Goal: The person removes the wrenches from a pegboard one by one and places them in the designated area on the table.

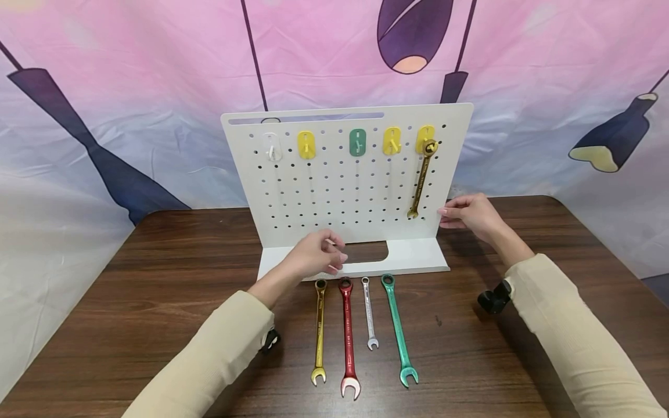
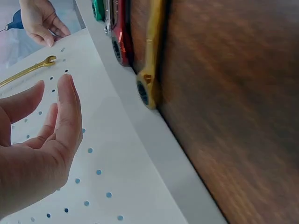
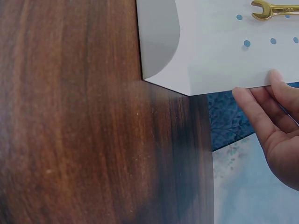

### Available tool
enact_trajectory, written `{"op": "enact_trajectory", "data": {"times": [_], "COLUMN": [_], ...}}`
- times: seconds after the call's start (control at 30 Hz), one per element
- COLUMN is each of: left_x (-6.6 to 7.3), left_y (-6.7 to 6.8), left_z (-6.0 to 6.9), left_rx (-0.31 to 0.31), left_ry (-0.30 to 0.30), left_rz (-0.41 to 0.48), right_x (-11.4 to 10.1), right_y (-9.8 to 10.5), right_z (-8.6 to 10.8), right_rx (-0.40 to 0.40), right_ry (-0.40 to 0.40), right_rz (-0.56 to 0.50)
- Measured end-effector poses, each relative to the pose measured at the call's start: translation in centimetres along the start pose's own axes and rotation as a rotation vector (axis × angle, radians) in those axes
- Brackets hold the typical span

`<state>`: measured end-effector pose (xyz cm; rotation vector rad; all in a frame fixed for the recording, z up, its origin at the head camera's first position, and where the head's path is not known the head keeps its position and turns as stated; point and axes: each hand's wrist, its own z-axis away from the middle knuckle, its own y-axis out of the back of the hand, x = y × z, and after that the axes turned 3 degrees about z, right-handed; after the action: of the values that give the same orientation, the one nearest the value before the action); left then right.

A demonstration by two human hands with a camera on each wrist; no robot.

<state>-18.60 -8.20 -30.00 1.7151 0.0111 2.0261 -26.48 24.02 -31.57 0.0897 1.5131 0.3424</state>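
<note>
A white pegboard [image 1: 342,200] stands on the table. My right hand [image 1: 473,215] pinches its right edge, the thumb [image 3: 276,78] over the front face. A gold combination wrench [image 1: 421,180] hangs from the rightmost yellow hook [image 1: 425,134], ring end up. My left hand [image 1: 313,254] hovers over the board's base with fingers loosely bent and nothing between them. In front of the base lie a yellow-gold wrench [image 1: 320,331], a red wrench [image 1: 348,337], a small silver wrench [image 1: 369,313] and a green wrench [image 1: 398,331], ring ends toward the board.
Along the board's upper part are also a white hook [image 1: 272,147], a yellow hook [image 1: 306,145], a green hook [image 1: 358,143] and another yellow hook [image 1: 391,141], all bare. Behind the dark wooden table [image 1: 183,278] hangs a printed cloth [image 1: 177,98].
</note>
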Motion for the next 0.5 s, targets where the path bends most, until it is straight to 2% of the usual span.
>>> {"op": "enact_trajectory", "data": {"times": [0.33, 0.5], "left_x": [1.6, 2.1], "left_y": [-0.8, -1.1], "left_z": [-1.4, -2.2], "left_rx": [-0.005, 0.006], "left_ry": [-0.062, -0.092], "left_rz": [0.015, -0.040], "right_x": [0.0, -0.1], "right_y": [0.0, 0.1], "right_z": [-0.1, 0.0], "right_rx": [0.003, 0.003], "right_ry": [-0.001, -0.002], "right_rz": [0.013, 0.013]}}
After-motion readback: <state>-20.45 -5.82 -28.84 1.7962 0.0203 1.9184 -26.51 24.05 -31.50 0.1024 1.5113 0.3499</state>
